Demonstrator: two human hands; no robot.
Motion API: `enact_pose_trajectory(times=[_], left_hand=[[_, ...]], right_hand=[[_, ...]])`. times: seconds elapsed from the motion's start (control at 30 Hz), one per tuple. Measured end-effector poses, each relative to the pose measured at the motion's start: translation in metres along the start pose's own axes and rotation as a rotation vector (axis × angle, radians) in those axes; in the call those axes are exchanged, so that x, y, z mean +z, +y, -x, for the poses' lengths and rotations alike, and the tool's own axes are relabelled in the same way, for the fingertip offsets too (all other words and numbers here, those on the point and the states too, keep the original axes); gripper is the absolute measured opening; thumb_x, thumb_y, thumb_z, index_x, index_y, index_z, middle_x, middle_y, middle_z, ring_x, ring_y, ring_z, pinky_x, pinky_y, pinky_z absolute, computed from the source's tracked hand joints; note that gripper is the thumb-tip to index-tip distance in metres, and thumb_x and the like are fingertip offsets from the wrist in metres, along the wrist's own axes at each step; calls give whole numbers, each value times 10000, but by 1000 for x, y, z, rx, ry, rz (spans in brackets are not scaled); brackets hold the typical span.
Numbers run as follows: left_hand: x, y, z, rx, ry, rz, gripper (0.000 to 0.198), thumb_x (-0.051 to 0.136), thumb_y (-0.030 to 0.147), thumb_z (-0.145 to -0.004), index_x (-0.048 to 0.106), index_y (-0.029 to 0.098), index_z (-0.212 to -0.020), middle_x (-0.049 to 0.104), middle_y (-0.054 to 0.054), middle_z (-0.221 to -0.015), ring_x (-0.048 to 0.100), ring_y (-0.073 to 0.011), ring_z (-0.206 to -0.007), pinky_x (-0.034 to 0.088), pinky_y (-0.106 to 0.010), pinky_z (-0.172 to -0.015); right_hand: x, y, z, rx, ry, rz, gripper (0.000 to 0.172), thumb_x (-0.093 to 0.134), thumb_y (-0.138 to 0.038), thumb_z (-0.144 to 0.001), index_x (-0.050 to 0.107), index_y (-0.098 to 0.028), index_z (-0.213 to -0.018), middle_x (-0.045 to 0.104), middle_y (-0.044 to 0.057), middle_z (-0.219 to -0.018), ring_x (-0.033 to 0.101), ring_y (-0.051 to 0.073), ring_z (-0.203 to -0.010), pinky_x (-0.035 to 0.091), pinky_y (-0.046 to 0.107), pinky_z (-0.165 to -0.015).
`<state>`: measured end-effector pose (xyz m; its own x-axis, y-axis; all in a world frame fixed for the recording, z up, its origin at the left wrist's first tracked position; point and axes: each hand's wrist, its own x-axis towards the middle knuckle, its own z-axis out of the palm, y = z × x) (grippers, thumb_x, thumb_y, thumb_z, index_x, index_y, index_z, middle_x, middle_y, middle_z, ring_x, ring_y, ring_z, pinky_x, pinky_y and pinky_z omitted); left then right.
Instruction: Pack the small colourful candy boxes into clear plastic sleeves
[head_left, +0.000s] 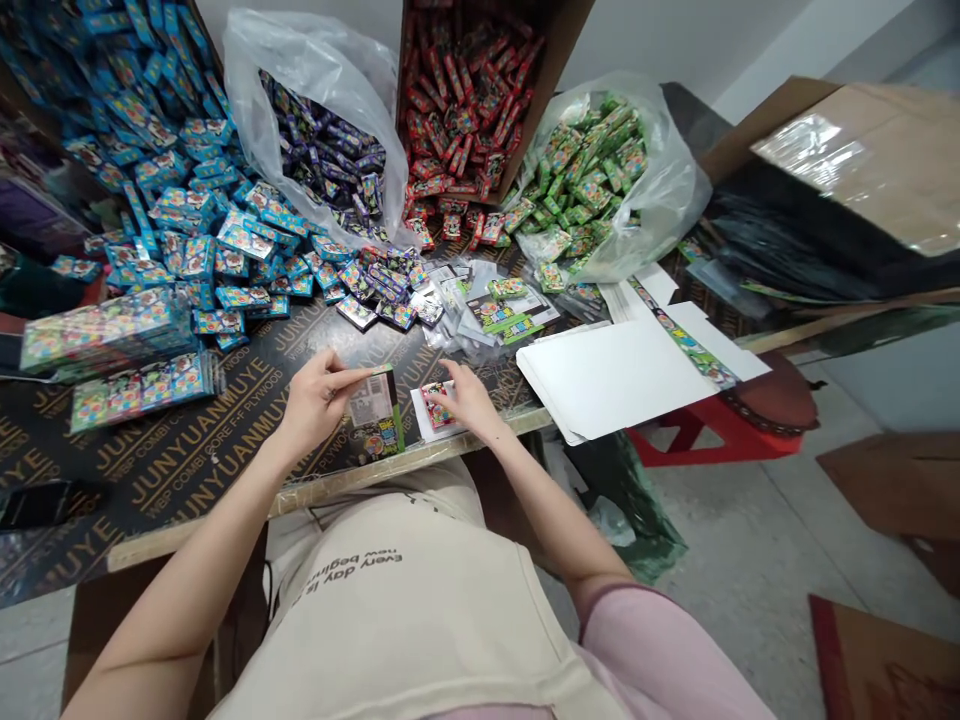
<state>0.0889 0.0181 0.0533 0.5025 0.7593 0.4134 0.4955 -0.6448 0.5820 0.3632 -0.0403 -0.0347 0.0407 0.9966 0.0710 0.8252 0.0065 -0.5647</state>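
Observation:
At the table's front edge my left hand (319,398) has its fingers closed, the index finger lying along the top of a flat black-and-green printed package (382,430). The package has a clear or greyish panel in its upper part. Just to the right, my right hand (471,402) curls its thumb and fingers over a small red printed box (435,405). This red box rests on a white card or flap (421,425) beside the package. My fingers cover part of the red box.
Behind my hands lie loose blue boxes (195,245), a bag of purple boxes (330,150), a carton of red boxes (465,110) and a bag of green boxes (592,170). Clear sleeves (465,320) sit mid-table. White cardboard sheets (615,375) overhang the right edge, above a red stool (705,435).

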Motion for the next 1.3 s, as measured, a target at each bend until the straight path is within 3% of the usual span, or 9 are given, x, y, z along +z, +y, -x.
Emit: enact_pose_trajectory(times=[0.1, 0.17, 0.3, 0.53, 0.77, 1.07, 1.3], left_hand=[[1, 1, 0, 9, 17, -6, 218, 559, 251, -885, 763, 252, -963, 504, -18, -720, 504, -134, -658, 393, -260, -591], [2, 1, 0, -1, 22, -12, 221, 556, 250, -886, 766, 249, -954, 501, -18, -717, 500, -135, -657, 391, -260, -589], [3, 0, 0, -39, 16, -21, 219, 558, 269, -886, 765, 255, -954, 490, -12, -705, 493, -134, -650, 387, -258, -587], [3, 1, 2, -15, 33, -8, 213, 560, 269, -893, 760, 240, -961, 491, -6, -717, 492, -118, -653, 390, -243, -587], [5, 1, 3, -36, 48, -9, 221, 557, 297, -899, 761, 239, -959, 483, -8, -714, 484, -120, -655, 383, -246, -587], [4, 3, 3, -39, 57, -10, 209, 566, 273, -892, 760, 244, -962, 487, -8, -713, 481, -119, -652, 393, -248, -590], [5, 4, 4, -34, 67, -5, 195, 582, 248, -882, 759, 235, -962, 488, -6, -716, 485, -118, -656, 398, -245, -593]], right_hand=[[-8, 22, -11, 20, -4, 32, 330, 588, -251, -827, 594, -185, -1150, 615, 123, -1055, 564, 277, -986, 438, 412, -880], [-15, 38, -14, 27, -92, 64, 248, 607, -196, -803, 635, -191, -1049, 632, 107, -1035, 549, 282, -1008, 415, 428, -881], [-14, 54, -15, 40, -188, 117, 259, 623, -155, -790, 644, -195, -1045, 640, 87, -1010, 533, 269, -1010, 368, 416, -854], [-5, 57, -15, -3, -155, 160, 111, 626, -178, -810, 683, -199, -903, 615, 80, -911, 508, 262, -968, 312, 392, -833], [1, 55, -1, -100, -16, 193, 85, 584, -176, -856, 668, -176, -870, 643, 88, -913, 537, 244, -939, 293, 383, -839], [7, 57, -2, -194, 27, 243, 159, 536, -174, -899, 668, -185, -810, 696, 51, -827, 557, 201, -832, 270, 381, -856], [7, 58, 3, -287, 60, 304, 189, 510, -220, -934, 695, -197, -904, 705, 83, -961, 527, 233, -914, 288, 392, -822]])
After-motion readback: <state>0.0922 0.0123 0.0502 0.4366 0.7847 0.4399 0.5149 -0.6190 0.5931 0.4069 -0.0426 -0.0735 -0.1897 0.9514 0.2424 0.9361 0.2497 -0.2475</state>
